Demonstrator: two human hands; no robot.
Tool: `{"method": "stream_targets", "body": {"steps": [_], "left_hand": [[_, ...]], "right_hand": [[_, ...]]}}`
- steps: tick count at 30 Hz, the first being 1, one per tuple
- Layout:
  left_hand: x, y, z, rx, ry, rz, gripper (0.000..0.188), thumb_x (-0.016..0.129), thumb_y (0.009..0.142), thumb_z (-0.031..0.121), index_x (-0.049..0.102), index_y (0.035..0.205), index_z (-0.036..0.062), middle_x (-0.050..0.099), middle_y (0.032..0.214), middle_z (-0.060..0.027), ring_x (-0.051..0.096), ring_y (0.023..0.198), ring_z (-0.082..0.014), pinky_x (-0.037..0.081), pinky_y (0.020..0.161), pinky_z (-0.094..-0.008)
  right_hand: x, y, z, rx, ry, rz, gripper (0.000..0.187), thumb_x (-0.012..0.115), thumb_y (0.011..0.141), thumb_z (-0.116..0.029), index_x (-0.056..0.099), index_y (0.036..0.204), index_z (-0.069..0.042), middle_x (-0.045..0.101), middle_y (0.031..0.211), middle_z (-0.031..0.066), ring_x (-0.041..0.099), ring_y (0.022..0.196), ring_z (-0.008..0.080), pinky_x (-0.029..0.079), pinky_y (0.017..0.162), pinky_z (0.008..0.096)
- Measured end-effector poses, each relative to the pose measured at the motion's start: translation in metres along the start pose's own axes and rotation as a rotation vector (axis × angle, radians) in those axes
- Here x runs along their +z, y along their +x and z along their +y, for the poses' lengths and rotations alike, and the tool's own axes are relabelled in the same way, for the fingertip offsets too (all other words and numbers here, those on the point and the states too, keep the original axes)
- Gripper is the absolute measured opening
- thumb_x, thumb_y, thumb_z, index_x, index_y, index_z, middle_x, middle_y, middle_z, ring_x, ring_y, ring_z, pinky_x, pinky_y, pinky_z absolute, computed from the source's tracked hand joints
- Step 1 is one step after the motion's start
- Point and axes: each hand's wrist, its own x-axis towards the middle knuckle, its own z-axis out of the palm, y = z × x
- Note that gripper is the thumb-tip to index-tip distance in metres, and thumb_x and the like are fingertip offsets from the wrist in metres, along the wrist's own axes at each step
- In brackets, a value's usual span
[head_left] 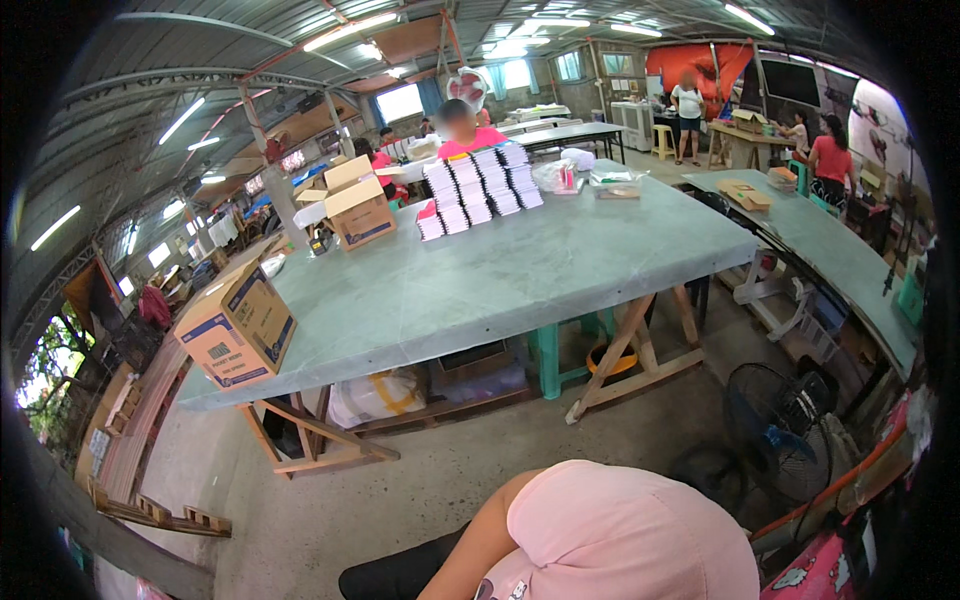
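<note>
Neither of my hands shows in the head view. At the lower edge, a pink short sleeve (630, 530) covers a shoulder, and a bare arm (490, 545) runs down to the left and leaves the picture before its hand. Beside that arm lies a dark trouser leg (400, 568). What my hands hold or touch is hidden. The large green-grey table (500, 270) stands beyond the arm. On it are a closed cardboard box (235, 325), an open cardboard box (360, 210) and stacks of black-bound books (482, 190).
A person in pink (465, 140) is behind the books. Clear plastic packs (560, 178) lie at the table's far end. Wooden trestle legs (640, 350) and a white sack (375, 398) are under it. A standing fan (775, 430) and another long table (830, 250) are at right.
</note>
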Motion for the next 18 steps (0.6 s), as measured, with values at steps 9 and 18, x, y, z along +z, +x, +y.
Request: {"method": "stream_targets", "body": {"steps": [9, 18], "left_hand": [[-0.004, -0.003, 0.0, -0.001, 0.027, 0.021, 0.035, 0.058, 0.085, 0.025, 0.054, 0.105, -0.0038, 0.058, 0.094, -0.0134, 0.055, 0.085, -0.0224, 0.046, 0.077, -0.0335], [-0.005, -0.005, -0.001, 0.021, 0.038, 0.048, 0.032, 0.059, 0.086, 0.022, 0.056, 0.103, -0.0041, 0.059, 0.092, -0.013, 0.056, 0.083, -0.0215, 0.046, 0.076, -0.0328]], "right_hand": [[0.007, -0.022, 0.008, -0.046, -0.088, 0.215, 0.025, 0.07, 0.074, -0.03, 0.067, 0.073, -0.005, 0.065, 0.069, 0.0065, 0.06, 0.062, 0.0169, 0.045, 0.056, 0.0316], [0.013, -0.02, 0.017, -0.176, -0.137, 0.22, 0.027, 0.07, 0.073, -0.034, 0.068, 0.071, -0.007, 0.064, 0.068, 0.0071, 0.061, 0.062, 0.0167, 0.045, 0.054, 0.0308]]}}
